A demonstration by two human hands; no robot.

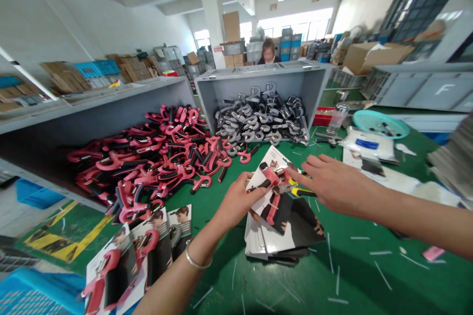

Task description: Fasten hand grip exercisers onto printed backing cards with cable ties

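Left hand (240, 198) pinches a card (272, 154) and pink tool (273, 210), best kept steady; right hand (332, 184) is at yellow-black pliers (303, 192), its grip unclear

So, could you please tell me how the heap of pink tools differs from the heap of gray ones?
The pink heap mixes pink with black, while the gray heap mixes gray with black. The pink heap spreads wider and spills well out onto the green table; the gray heap stays mostly inside its bin. The pink heap lies to the left, the gray heap further ahead. Both are loose jumbles in open-fronted gray bins.
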